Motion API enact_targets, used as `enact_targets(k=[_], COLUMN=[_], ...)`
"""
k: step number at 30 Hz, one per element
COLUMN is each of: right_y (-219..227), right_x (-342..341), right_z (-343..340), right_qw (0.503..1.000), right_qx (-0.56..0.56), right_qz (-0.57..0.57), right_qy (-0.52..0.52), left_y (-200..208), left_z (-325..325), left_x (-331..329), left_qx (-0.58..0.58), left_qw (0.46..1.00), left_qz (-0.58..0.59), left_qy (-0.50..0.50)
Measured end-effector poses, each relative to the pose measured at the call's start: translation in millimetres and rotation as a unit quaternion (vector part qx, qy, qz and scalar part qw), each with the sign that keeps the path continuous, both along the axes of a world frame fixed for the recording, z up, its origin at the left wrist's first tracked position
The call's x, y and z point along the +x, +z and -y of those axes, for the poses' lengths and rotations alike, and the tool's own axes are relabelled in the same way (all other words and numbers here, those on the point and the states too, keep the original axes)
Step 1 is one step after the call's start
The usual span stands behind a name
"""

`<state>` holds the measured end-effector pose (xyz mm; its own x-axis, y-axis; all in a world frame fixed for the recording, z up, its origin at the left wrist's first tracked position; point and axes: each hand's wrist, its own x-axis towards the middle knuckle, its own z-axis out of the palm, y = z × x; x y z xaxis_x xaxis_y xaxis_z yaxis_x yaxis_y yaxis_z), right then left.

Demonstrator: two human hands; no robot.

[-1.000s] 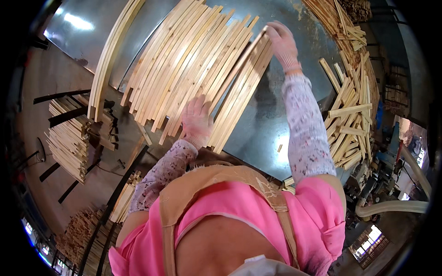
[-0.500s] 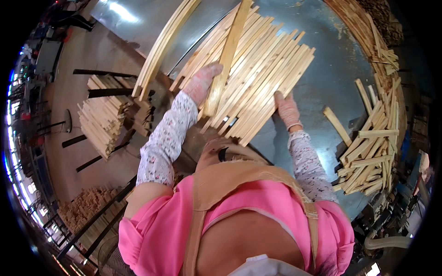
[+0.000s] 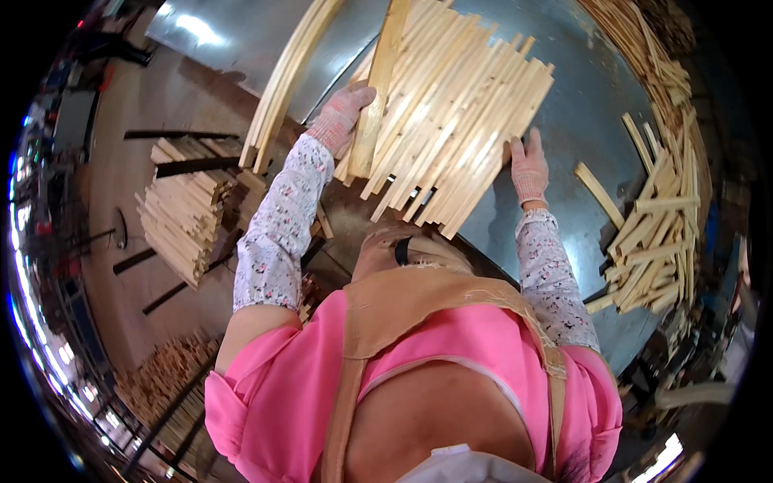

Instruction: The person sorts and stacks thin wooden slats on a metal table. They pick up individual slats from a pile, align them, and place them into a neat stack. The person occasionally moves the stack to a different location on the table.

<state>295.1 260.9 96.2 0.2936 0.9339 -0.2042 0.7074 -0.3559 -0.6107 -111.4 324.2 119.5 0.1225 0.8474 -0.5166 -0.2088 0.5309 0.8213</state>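
A row of pale wooden strips (image 3: 459, 105) lies side by side on the metal table, with uneven ends. Across its left part runs a wider wooden slat (image 3: 375, 113). My left hand (image 3: 342, 117), in a pinkish glove, grips this slat by its left edge; the fingers beneath are partly hidden. Close by the right edge of the row is my right hand (image 3: 531, 171), gloved too, its thumb and fingers apart and nothing in it. Whether its thumb touches the outermost strip I cannot tell.
Long slats (image 3: 288, 80) stand out over the metal table (image 3: 568, 105) at left. A jumbled heap of short wood pieces (image 3: 656, 245) lies at right, near a loose piece (image 3: 598, 193). Stacked strips (image 3: 181, 217) rest on dark bars at left; more wood (image 3: 169, 366) is lower left.
My right hand has moved right and its fingers have spread. My left hand, still on the slat, has shifted up and left in the picture with it. The whole view has shifted slightly.
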Motion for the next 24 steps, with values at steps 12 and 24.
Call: enact_targets(k=[12, 24], right_y=[118.3, -127.0], right_x=[211.3, 380.1], right_z=[193.4, 762.7], right_qw=[0.892, 0.556], right_qx=[0.094, -0.008], right_qz=[0.377, -0.03], right_qy=[0.23, -0.831], left_y=[91.3, -46.8], left_z=[109.0, 266.4], left_x=[235.4, 438.4], left_qx=[0.293, 0.017], left_qw=[0.727, 0.91], left_qz=[-0.068, -0.103], left_qy=[-0.617, -0.4])
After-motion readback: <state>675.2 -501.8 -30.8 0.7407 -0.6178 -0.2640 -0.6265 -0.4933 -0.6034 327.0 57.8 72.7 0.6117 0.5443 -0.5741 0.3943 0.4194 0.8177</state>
